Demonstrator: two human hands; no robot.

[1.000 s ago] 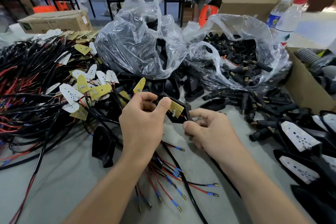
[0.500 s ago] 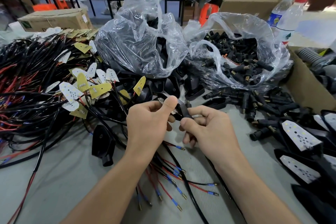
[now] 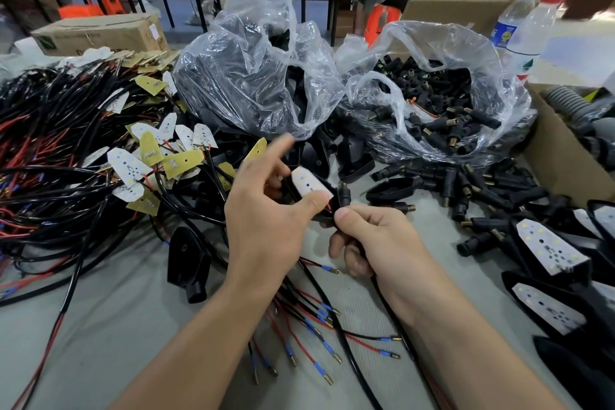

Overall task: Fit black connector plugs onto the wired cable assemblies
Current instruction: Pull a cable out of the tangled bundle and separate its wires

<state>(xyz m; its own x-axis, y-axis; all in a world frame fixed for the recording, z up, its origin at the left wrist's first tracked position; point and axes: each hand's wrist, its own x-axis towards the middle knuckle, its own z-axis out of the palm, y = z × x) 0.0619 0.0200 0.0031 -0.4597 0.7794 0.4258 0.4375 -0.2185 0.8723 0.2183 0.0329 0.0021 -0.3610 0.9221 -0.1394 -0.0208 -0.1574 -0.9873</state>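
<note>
My left hand holds a black housing with a small white LED board in it, thumb pressing the board's near end, index finger raised and blurred. My right hand pinches the black cable right where it enters the housing; the cable trails toward me under my wrist. A black connector plug pokes up just beyond my right thumb. Loose plugs lie on the table to the right, and more fill a clear bag.
A heap of wired boards and black-red cables covers the left. A second bag of black housings stands behind my hands. Finished units lie at right, next to a cardboard box. Bare wire ends lie near me.
The board has been turned over from its yellow back to its white LED face and sits in the housing. My left index finger has lifted. Both hands stayed at the same spot.
</note>
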